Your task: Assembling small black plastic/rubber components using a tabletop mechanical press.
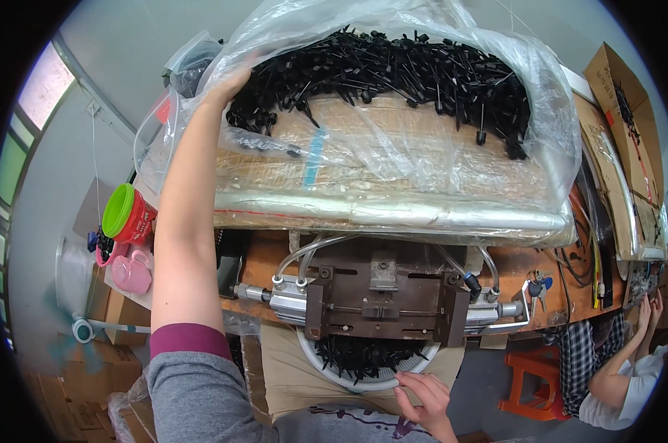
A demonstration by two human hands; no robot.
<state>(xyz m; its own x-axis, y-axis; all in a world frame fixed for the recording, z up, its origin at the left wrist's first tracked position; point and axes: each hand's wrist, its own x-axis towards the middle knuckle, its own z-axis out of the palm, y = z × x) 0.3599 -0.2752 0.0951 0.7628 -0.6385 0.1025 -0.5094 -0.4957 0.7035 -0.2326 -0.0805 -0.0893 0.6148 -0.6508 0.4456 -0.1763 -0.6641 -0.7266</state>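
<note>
Left hand (227, 87) reaches up into the clear plastic bag (393, 155), fingers pushed into the pile of black plastic parts (393, 70) on the cardboard box (422, 159); whether they close on any cannot be told. Right hand (421, 393) pinches the rim of the white basket (363, 376) of black parts below the metal fixture (382, 295).

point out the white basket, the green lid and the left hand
white basket (348, 382), head view, on its front rim
green lid (117, 210), head view, on its top face
left hand (227, 86), head view, on its back, under the plastic bag
</note>
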